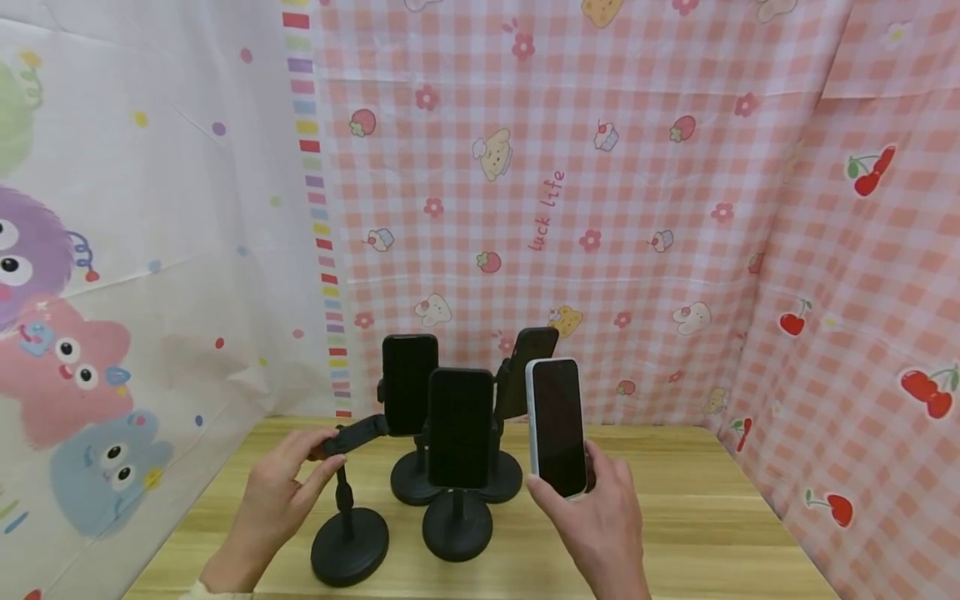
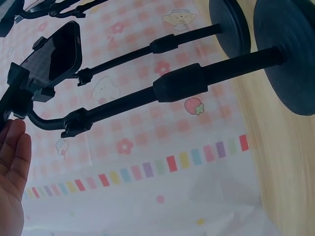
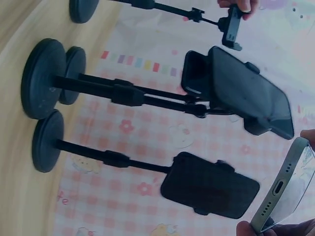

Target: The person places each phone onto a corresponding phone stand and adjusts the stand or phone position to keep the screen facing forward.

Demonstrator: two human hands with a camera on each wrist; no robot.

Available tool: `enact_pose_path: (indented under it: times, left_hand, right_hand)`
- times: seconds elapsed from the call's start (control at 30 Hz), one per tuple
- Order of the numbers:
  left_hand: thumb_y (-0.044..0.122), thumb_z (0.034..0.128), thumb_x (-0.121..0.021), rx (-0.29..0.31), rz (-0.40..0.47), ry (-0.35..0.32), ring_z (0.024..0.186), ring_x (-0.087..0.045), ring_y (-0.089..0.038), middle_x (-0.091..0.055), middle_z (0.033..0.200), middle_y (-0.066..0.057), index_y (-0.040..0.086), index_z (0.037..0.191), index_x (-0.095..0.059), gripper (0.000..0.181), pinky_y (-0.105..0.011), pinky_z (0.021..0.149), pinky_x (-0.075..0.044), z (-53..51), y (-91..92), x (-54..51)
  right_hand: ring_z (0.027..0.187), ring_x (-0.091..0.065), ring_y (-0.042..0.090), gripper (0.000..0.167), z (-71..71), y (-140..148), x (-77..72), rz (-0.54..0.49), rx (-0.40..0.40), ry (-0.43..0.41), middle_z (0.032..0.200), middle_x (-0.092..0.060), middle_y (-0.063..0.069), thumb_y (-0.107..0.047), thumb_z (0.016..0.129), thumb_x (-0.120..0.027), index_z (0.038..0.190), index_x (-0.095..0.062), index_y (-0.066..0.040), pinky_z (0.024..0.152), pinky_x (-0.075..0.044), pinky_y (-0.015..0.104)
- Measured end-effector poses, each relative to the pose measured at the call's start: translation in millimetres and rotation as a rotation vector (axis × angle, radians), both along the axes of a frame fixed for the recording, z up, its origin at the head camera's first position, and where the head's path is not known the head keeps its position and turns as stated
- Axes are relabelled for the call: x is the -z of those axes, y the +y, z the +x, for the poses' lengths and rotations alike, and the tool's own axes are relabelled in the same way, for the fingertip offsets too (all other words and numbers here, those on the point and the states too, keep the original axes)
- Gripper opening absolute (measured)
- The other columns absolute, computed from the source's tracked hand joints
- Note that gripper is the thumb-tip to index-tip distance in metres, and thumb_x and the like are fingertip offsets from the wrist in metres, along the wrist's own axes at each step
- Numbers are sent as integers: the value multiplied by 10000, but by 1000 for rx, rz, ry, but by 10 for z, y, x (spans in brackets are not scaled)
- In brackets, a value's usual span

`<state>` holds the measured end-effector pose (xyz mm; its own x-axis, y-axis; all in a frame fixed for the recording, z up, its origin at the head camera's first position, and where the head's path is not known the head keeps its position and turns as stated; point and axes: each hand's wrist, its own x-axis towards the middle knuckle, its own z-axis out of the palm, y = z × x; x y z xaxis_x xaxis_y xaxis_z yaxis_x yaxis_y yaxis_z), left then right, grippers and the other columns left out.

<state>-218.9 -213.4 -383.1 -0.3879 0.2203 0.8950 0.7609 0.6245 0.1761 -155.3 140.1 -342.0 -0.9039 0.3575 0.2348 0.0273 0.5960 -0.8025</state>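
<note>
My left hand [image 1: 273, 487] pinches the phone clamp [image 1: 358, 435] at the top of a black phone stand [image 1: 350, 546], its fingers at the clamp's left end. No phone sits in that clamp, which tilts up to the right. In the right wrist view the same clamp [image 3: 231, 28] hangs from the left fingertips. My right hand [image 1: 600, 517] grips a smartphone [image 1: 557, 425] with a pale case and dark screen, held upright above the table. The bottom edge of this phone [image 3: 279, 188], with its charging port, faces the right wrist camera.
Three more black stands hold dark-screened phones: one front middle [image 1: 461, 429], one back left [image 1: 411, 383], one back right [image 1: 531, 367], turned at an angle. All stand close together on a wooden table [image 1: 697, 517]. Patterned cloth [image 1: 637, 192] hangs behind and at both sides.
</note>
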Motion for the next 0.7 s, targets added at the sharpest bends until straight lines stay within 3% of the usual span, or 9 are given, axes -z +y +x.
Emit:
enact_pose_path:
  times: [0.33,0.53,0.7]
  left_hand:
    - [340,934,-702,41,12,6,776,-599,-137,-659,933,-32,15,1117,-688,373,-138,576,-473,16,-1,23]
    - [323,940,-700,43,8,6,783,-596,-140,-671,957,-29,31,1137,-687,353,-144,555,-453,16,-10,20]
    - [266,926,-724,33,17,3,790,-595,-129,-670,945,-22,24,1141,-685,326,-141,529,-448,24,-13,8]
  right_hand:
    - [927,-502,199,789,139,-306,-214,-4,-138,176,1020,-492,54,-449,705,-886,1332,-590,-72,779,-430,385]
    - [894,-472,169,832,196,-634,-280,-43,-285,147,1016,-477,18,-499,701,-869,1367,-570,-100,737,-424,361]
    - [925,-463,161,869,197,-877,-254,1,-399,140,1055,-478,10,-569,705,-836,1369,-563,-79,759,-444,374]
